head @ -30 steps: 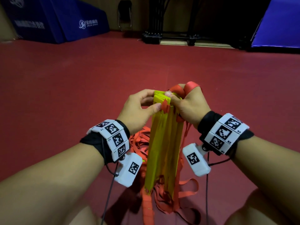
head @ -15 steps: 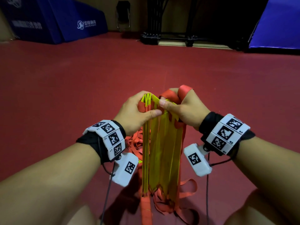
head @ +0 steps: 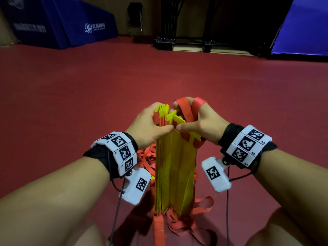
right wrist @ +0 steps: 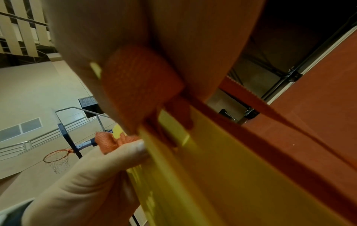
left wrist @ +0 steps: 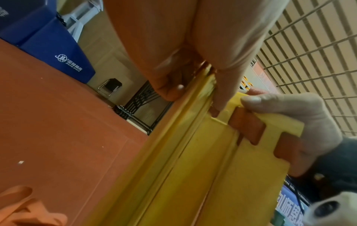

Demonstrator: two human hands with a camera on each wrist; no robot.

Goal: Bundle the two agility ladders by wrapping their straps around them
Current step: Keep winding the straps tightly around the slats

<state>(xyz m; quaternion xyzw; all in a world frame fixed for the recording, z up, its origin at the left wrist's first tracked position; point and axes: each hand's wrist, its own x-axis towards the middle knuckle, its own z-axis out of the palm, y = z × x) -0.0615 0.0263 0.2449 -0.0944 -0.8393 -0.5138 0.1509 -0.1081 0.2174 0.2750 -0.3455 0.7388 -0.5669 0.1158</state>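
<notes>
Between our two hands stands the stack of flat yellow plastic ladder rungs (head: 174, 167), upright, its foot among loose red webbing straps (head: 179, 222) on the dark red floor (head: 88, 96). Our left hand (head: 148, 126) grips the stack's top; our right hand (head: 202, 124) pinches one rung, strap loops wound round its fingers.
</notes>
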